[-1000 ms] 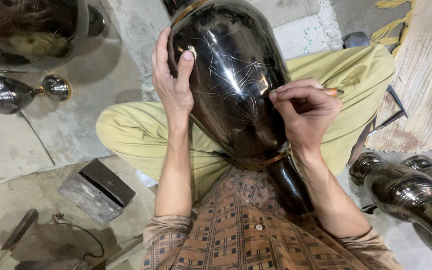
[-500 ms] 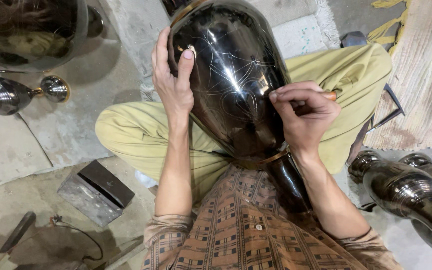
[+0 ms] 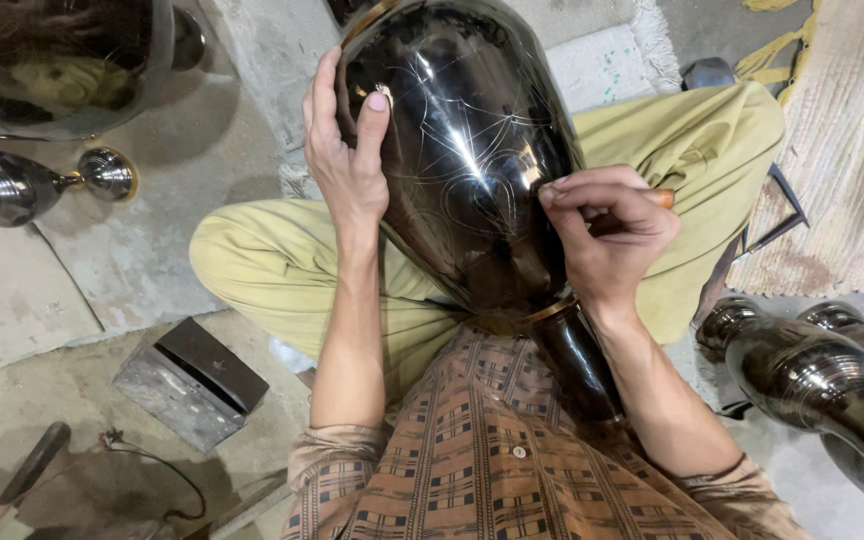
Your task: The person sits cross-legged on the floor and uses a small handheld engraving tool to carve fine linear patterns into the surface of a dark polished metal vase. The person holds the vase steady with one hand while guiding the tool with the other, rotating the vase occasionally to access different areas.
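Note:
A large glossy black metal vase [image 3: 462,150] lies across my lap, its narrow neck with a brass ring pointing toward my chest. Thin scratched lines curve over its dark surface. My left hand [image 3: 347,150] rests flat on the vase's left side, fingers spread upward along it. My right hand [image 3: 607,235] is closed around a small wooden-handled engraving tool [image 3: 660,197], its tip pressed against the vase's right flank. My legs in yellow-green trousers are crossed under the vase.
A grey metal block [image 3: 190,382] lies on the concrete floor at lower left. Dark polished vases stand at left [image 3: 12,185] and at lower right [image 3: 822,375]. A big shiny vessel [image 3: 62,60] fills the top left corner. A woven mat [image 3: 842,150] lies at right.
My right hand has shifted slightly along the vase's right side with the tool. My left hand stays in place on the vase.

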